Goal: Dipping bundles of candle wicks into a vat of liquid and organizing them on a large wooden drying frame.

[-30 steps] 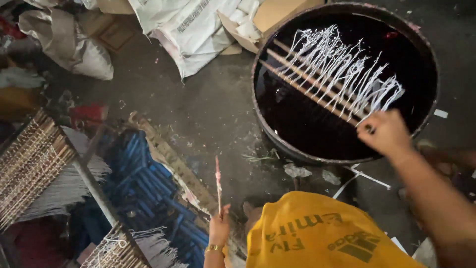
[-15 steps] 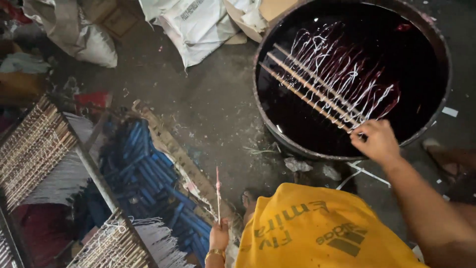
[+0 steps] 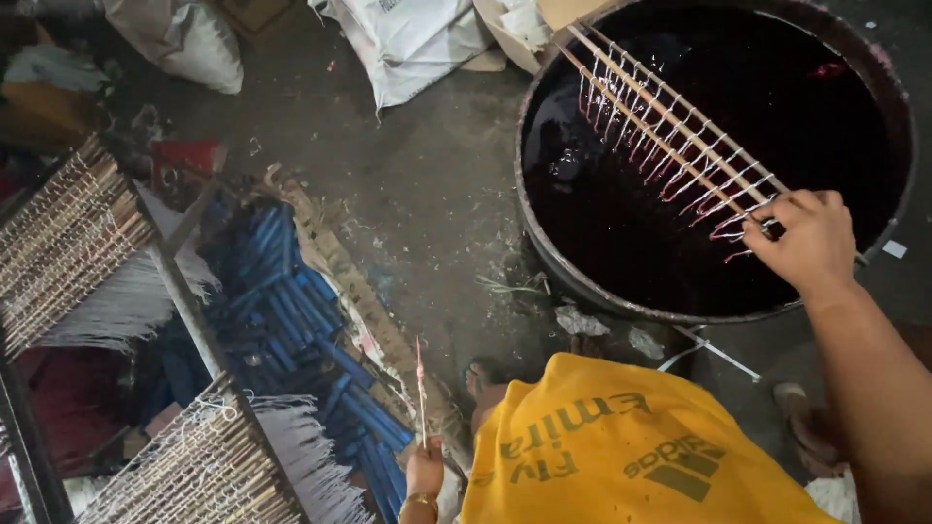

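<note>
My right hand [image 3: 811, 243] grips the near end of a set of long wooden sticks [image 3: 660, 121] laid across a big round vat [image 3: 529, 223] of dark purple-red liquid. Thin strands [image 3: 680, 175] hang from the sticks into the liquid and look stained pink. My left hand [image 3: 424, 471], low beside my yellow shirt [image 3: 621, 456], holds a thin pinkish stick [image 3: 420, 388] upright. A bangle sits on that wrist.
Racks of wooden sticks with white strands stand at the left [image 3: 68, 243] and lower left [image 3: 204, 466]. Blue bundles [image 3: 291, 311] lie between them on the dirty concrete floor. White sacks [image 3: 408, 39] lie at the back. My sandalled foot [image 3: 796, 403] is near the vat.
My right hand has lowered the sticks toward the liquid. The strands, white and spread out before, now dip in and show pink. My left hand has kept the thin stick upright.
</note>
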